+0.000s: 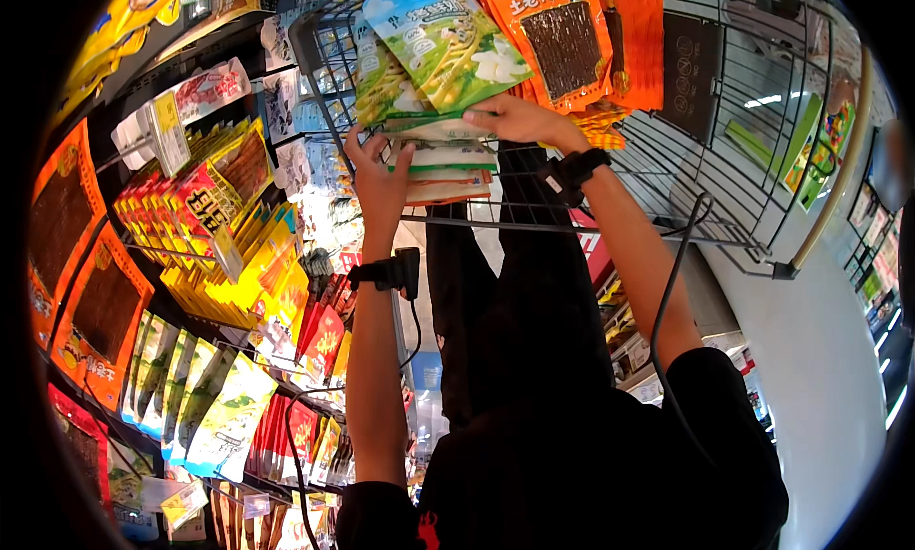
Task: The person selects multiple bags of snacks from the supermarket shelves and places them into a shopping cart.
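Both my hands are at a shopping cart's wire basket [724,173]. At the lower edge of a green and blue snack packet [453,54], my right hand [529,123] has its fingers closed on the corner. My left hand [377,173] curls around the left edge of the packets, thumb in front and fingers at the side. A second green packet [376,78] lies partly under the first. Below them, several stacked packets [453,156] show only their edges. Orange packets [562,50] with dark windows lie to the right of the green ones.
On the left, a shelf rack carries yellow packets [238,278], red and yellow packets [191,202], orange packets [91,302] and green-white packets [224,417] on hooks. A dark box [688,78] stands in the basket. Cables [672,293] run from bands on both wrists.
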The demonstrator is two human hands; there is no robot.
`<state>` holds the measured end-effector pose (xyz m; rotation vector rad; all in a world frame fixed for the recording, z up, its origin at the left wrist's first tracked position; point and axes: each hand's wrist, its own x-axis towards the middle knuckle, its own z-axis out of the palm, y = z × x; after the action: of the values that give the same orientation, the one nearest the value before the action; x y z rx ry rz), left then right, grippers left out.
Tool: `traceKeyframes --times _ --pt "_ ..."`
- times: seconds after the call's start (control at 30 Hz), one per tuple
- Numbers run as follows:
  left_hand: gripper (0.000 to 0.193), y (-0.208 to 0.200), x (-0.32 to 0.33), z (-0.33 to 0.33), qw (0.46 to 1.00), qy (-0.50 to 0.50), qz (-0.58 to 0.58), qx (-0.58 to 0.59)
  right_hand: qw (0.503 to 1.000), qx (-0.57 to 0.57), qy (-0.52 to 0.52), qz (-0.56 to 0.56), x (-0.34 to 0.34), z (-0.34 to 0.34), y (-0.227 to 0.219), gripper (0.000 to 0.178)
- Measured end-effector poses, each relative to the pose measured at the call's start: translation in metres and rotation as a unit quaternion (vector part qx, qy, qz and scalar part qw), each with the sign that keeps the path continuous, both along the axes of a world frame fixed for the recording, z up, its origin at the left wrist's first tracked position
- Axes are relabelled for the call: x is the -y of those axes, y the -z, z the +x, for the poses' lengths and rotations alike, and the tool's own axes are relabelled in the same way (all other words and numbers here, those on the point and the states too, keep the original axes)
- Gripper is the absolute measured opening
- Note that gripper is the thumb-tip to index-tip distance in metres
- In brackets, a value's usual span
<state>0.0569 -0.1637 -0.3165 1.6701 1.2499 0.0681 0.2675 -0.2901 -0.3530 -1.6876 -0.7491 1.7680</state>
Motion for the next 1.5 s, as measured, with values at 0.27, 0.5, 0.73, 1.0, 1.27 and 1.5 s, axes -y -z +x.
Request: traceKeyframes --times 0.27,0.5,0.73,1.0,1.27,1.5 --pt "0.031 0.008 -0.004 -0.030 0.948 0.286 0.088 0.110 0.994 0.087 -0.041 -0.045 0.009 0.000 -0.013 0.029" --pt "0.038 -0.004 0.006 -0.040 0.900 0.419 0.096 0.078 0.934 0.288 0.009 0.210 0.011 -0.021 -0.010 0.022" --pt "0.035 -0.001 0.032 -0.036 0.840 0.483 0.248 0.002 0.887 0.352 0.042 0.295 0.012 -0.020 0.001 0.020" --pt "0.022 0.012 0.036 -0.036 0.835 0.464 0.295 -0.013 0.887 0.356 -0.012 0.293 0.014 -0.004 0.004 0.023" --pt "0.015 0.042 0.013 -0.052 0.834 0.449 0.314 -0.060 0.891 0.248 -0.215 0.312 0.008 -0.051 0.002 0.041" --pt "0.028 -0.010 0.042 -0.093 0.853 0.362 0.360 -0.105 0.849 0.370 -0.317 0.204 -0.016 -0.098 0.027 0.060"
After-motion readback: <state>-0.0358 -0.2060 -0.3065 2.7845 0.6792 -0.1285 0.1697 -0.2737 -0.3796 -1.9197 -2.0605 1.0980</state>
